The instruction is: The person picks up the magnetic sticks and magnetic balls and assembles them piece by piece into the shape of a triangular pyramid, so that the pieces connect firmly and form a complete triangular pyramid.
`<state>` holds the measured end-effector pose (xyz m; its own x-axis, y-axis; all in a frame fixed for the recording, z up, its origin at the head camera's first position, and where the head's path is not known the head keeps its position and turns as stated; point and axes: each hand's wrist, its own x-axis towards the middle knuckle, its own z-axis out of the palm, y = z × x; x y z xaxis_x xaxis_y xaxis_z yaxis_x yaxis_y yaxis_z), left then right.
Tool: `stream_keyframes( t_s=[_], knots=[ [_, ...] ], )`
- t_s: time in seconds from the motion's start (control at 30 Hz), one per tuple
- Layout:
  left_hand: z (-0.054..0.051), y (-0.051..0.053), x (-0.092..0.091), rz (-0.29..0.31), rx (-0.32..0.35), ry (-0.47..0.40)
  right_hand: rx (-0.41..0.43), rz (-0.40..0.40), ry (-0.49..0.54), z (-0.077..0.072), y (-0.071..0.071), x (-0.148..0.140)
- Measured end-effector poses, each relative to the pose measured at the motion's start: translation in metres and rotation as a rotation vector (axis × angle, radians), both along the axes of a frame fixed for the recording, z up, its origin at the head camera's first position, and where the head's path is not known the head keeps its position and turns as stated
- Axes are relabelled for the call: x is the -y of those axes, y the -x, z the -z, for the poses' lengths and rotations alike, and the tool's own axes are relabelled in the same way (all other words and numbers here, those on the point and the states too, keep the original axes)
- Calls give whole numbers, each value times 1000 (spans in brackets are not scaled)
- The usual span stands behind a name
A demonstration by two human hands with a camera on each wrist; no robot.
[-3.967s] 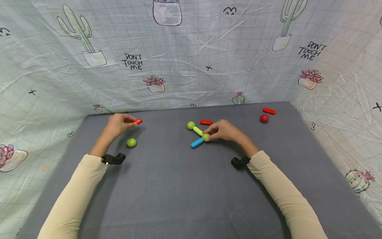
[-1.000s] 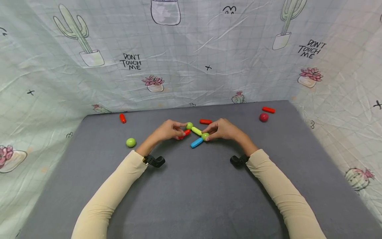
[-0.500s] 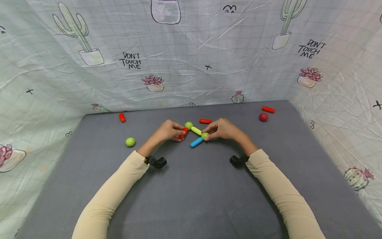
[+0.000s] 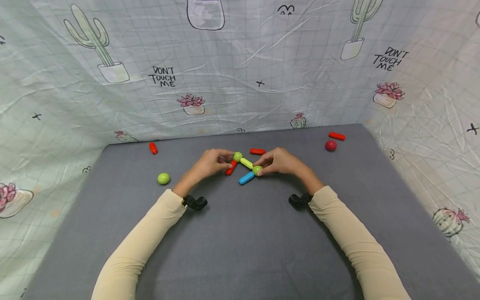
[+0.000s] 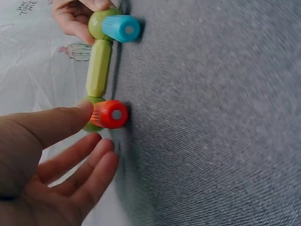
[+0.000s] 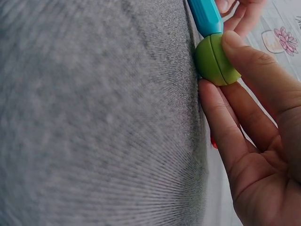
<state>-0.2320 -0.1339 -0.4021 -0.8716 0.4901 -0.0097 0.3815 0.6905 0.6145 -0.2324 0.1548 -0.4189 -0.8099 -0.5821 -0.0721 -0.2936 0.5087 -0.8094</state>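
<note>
My right hand (image 4: 283, 161) pinches a green ball (image 4: 257, 170) between thumb and fingers. A blue magnetic rod (image 4: 246, 178) and a yellow-green rod (image 4: 246, 163) are joined to that ball. At the yellow-green rod's far end is a second green ball (image 4: 238, 156), from which a red rod (image 4: 231, 167) points toward the front. Beside the red rod is my left hand (image 4: 211, 162). In the left wrist view its thumb (image 5: 70, 120) lies against the red rod (image 5: 112, 114), while the fingers are spread away from it, straight.
Behind the joined pieces lies a loose red rod (image 4: 257, 151). To the left are another red rod (image 4: 153, 148) and a green ball (image 4: 163, 178). A dark red ball (image 4: 331, 145) and a red rod (image 4: 337, 136) lie at the back right of the grey table (image 4: 240, 246).
My left hand brought a red rod from the left to the second green ball, where it now sits attached, and its fingers have loosened. My right hand has kept its grip on the other ball.
</note>
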Motion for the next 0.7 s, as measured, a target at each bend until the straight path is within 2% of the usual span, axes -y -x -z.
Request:
stream_keyframes(
  t_s=[0.13, 0.33, 0.5, 0.7],
  knots=[
    [5, 6, -1, 53, 25, -22, 6, -1, -4, 0, 2, -1],
    [5, 16, -1, 93, 154, -89, -3, -20, -1, -2, 2, -1],
    [2, 22, -4, 125, 181, -34, -2, -22, -4, -3, 2, -1],
    [0, 26, -10, 85, 187, 27, 16, -22, -14, -3, 2, 1]
  ],
)
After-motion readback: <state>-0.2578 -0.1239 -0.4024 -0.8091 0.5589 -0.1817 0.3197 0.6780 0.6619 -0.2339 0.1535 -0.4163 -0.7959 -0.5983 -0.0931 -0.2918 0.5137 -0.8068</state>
